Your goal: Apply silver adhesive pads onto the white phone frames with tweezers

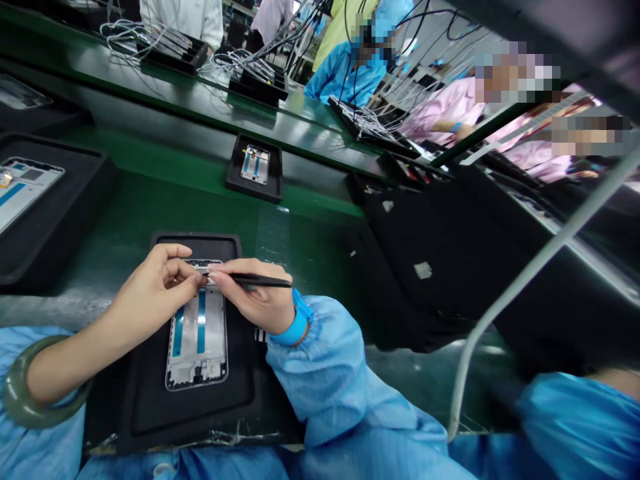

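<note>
A white phone frame (197, 347) with blue strips lies in a black tray (150, 400) in front of me. My left hand (150, 293) is pinched at the frame's top edge, its fingertips pressed together on a small part I cannot make out. My right hand (257, 300) grips thin black tweezers (260, 282) that point left at the same top edge, right beside the left fingertips. A green bangle (20, 393) sits on my left wrist and a blue band (297, 320) on my right.
Another black tray (253, 187) with a phone frame rests on the green conveyor (150, 167) beyond. A larger tray (45, 220) with a frame is at left. A dark fixture (450, 267) and a white cable (500, 313) stand at right. People work across the line.
</note>
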The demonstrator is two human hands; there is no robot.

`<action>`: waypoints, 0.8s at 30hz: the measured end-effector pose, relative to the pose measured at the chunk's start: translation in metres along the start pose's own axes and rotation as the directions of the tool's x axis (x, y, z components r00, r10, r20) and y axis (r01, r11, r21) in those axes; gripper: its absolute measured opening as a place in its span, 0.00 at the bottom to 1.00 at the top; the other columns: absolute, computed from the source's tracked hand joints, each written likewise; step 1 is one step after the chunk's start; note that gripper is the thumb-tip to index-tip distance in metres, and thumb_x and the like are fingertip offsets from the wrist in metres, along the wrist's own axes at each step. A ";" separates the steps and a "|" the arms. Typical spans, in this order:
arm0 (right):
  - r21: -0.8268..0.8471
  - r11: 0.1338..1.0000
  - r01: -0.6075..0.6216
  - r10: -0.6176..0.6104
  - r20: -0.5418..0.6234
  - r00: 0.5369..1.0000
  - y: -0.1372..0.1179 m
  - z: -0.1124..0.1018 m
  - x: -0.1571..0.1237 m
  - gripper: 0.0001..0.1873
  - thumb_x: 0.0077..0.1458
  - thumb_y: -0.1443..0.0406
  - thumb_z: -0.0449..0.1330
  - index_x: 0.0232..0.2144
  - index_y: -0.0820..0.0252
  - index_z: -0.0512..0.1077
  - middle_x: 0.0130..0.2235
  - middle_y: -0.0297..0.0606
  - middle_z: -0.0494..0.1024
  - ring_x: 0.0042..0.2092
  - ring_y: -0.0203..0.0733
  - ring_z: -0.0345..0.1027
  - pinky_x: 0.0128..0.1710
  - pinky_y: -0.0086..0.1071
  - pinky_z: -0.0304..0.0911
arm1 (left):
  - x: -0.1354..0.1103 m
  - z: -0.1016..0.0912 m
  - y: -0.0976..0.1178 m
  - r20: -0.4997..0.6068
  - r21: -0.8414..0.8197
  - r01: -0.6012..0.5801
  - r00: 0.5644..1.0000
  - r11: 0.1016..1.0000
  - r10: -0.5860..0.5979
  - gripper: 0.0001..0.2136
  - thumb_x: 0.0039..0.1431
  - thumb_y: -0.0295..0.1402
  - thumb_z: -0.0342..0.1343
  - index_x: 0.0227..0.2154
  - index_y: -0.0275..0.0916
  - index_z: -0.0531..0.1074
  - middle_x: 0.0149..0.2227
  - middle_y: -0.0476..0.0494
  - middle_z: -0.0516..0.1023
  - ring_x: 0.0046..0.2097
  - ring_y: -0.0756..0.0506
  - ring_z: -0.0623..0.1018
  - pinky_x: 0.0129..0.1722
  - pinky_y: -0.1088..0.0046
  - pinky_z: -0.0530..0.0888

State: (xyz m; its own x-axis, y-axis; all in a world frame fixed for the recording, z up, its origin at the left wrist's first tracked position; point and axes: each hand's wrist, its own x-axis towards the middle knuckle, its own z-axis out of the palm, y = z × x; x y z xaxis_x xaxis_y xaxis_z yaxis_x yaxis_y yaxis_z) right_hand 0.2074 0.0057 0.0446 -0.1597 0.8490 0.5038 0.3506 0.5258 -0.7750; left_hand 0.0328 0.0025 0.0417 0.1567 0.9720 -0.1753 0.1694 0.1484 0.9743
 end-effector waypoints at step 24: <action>0.224 0.799 -0.558 0.519 0.212 0.828 0.043 0.039 0.012 0.17 0.54 0.51 0.61 0.31 0.59 0.71 0.28 0.35 0.79 0.30 0.40 0.78 0.29 0.29 0.72 | -0.016 -0.023 -0.052 0.242 0.826 -0.440 0.841 0.352 0.484 0.17 0.61 0.47 0.49 0.42 0.38 0.67 0.51 0.31 0.74 0.55 0.33 0.72 0.60 0.44 0.59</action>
State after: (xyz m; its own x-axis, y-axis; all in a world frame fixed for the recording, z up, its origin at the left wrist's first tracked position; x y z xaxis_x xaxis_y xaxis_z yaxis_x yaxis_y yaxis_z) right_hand 0.1849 0.0408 0.0028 -0.1455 0.9872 -0.0657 0.1624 -0.0417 -0.9858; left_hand -0.0005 -0.0169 -0.0025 0.4494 0.8450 0.2897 0.7943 -0.5264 0.3032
